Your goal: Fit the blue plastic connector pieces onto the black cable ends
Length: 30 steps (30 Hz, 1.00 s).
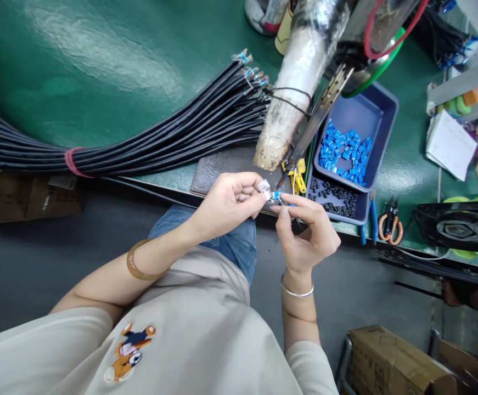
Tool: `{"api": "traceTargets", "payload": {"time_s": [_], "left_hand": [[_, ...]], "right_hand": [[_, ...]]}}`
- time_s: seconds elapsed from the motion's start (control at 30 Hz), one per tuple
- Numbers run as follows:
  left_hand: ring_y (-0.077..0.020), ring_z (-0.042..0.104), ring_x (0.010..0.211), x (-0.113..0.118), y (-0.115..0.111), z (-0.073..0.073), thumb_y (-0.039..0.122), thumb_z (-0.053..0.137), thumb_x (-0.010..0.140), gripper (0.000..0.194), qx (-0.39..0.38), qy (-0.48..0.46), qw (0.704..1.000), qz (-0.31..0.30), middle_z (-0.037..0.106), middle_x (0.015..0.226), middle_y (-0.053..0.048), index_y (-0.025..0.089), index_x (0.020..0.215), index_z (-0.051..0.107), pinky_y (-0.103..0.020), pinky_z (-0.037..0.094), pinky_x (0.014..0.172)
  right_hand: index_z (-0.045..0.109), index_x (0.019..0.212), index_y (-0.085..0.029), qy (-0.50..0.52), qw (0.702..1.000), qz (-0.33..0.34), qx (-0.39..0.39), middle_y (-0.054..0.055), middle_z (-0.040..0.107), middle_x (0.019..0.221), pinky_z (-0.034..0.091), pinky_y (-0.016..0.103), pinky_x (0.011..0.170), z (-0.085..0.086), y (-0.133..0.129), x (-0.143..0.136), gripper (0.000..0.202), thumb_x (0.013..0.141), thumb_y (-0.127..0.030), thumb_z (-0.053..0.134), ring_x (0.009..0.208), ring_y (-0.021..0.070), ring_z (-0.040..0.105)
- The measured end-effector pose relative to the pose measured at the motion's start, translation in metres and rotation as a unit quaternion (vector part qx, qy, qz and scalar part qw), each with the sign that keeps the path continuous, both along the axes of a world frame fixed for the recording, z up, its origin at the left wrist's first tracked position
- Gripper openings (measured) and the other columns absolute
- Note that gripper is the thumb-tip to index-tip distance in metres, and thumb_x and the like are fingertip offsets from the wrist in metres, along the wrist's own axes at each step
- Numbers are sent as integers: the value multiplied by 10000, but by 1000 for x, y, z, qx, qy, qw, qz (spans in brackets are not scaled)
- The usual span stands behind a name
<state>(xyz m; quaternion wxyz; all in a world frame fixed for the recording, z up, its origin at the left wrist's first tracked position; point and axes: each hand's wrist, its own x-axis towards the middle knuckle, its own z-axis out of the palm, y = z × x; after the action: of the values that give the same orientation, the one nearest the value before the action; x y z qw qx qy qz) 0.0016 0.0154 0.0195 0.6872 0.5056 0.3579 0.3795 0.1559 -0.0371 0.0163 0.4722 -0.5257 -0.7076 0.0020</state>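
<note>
My left hand [239,197] pinches a small whitish piece [265,189] between thumb and fingers. Directly beside it is a small blue connector [277,195] with pale contacts facing that piece. The fingertips of my right hand [304,222] close on the connector's right end, and thin wire-like strands show near them. Just above the connector is the tip of a soldering iron [292,162], mounted at a slant. A wide foil-wrapped duct [288,99] with a stained mouth hangs over the work. What lies under my fingers is hidden.
Black cables [160,137] with stripped ends lie bundled on the green bench [99,60]. To the right are a bin [387,109] of blue connectors, a tray of small black parts [333,197], yellow-handled cutters [299,176], blue-handled pliers [374,216], orange-handled scissors [391,227] and a fan [461,227].
</note>
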Motion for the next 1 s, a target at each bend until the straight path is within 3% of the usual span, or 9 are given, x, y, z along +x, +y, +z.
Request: {"api": "traceTargets", "payload": {"time_s": [0.33,0.63,0.8,1.0], "left_hand": [[-35,456,464,-1,-1,-5,172,578,842,134,5,-3,1000,2,534,526,43,142,717,540,-144,345,460],[-21,422,418,-2,-2,-4,156,573,838,123,-8,-15,1000,-6,555,527,44,145,720,539,-142,299,415],[-15,412,389,-2,-3,-5,142,553,836,109,-9,-21,1000,3,579,533,43,146,730,529,-146,307,412],[-12,421,403,-1,-4,-6,127,532,840,87,-8,-20,1000,4,581,559,52,149,756,520,-137,325,426]], "right_hand": [[626,891,-227,-55,998,14,8,11,788,944,605,239,644,-2,-5,0,170,801,-89,666,768,146,760],[663,934,-227,0,1000,18,-24,18,785,988,638,293,753,-4,-7,0,189,803,-90,670,845,177,766],[666,922,-222,-28,999,18,-8,21,783,1006,621,245,700,-4,-8,-3,198,790,-77,686,832,164,766],[667,929,-201,-79,996,23,21,45,782,1016,611,222,762,-3,-8,-3,231,768,-38,695,846,150,763]]}}
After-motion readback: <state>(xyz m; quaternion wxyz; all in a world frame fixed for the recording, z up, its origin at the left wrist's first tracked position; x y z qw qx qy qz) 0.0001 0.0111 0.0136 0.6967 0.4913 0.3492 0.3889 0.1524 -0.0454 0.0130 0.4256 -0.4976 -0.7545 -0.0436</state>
